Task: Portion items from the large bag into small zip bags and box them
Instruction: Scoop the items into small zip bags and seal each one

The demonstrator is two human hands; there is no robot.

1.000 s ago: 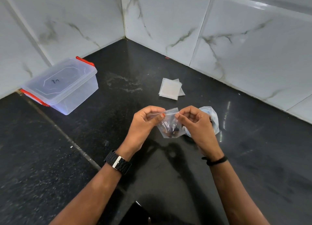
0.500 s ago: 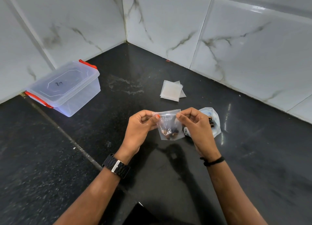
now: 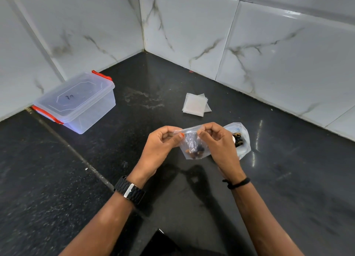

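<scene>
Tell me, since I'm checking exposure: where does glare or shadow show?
Head view: bright glare streaks on the black counter right of the large bag and on the wall tile; a soft shadow under the small zip bag; tile lines bow from wide-angle distortion.

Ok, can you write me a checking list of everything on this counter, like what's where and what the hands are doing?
Surface: black speckled stone counter, some pale smears.
Job's things: small clear zip bag with brown bits, held up; large clear bag lying behind the right hand; clear plastic box with red clips, lid on; stack of flat empty small bags.
Clutter: nothing seen.
Hands: left hand and right hand both pinch the zip bag's top edge.
Cables: nothing seen.
Surroundings: white marbled wall tiles.
</scene>
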